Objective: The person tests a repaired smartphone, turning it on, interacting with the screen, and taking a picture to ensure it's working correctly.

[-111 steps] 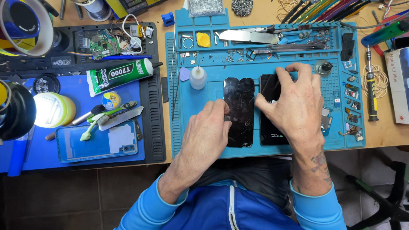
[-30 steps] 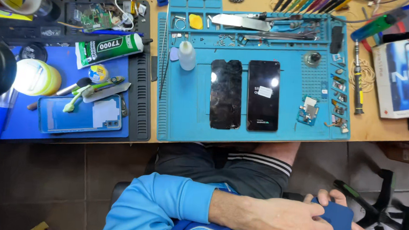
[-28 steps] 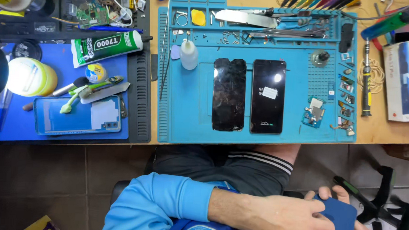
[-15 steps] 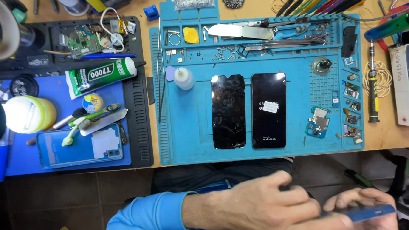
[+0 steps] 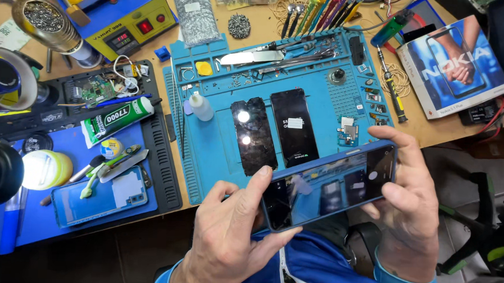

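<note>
Both hands hold a blue-cased phone [image 5: 329, 184] sideways above the front edge of the bench. My left hand [image 5: 231, 237] pinches its left end, thumb under and forefinger on top. My right hand [image 5: 410, 205] grips its right end. The phone's screen shows a camera picture of the bench. Behind it, on the blue work mat [image 5: 212, 151], lie two dark phone parts side by side: a glossy black screen [image 5: 253, 136] and a black phone body [image 5: 295, 126] with a small white label.
A small white dropper bottle [image 5: 201, 106], tweezers and a metal blade [image 5: 250, 57] lie on the mat. At left are a glue tube [image 5: 117, 118], a blue phone [image 5: 99, 197], a lit lamp [image 5: 44, 169] and a circuit board [image 5: 98, 88]. A blue phone box [image 5: 453, 65] sits right.
My hands left the two black parts on the mat, dropped to my lap, and came back up holding the blue-cased phone, now raised level over the bench edge.
</note>
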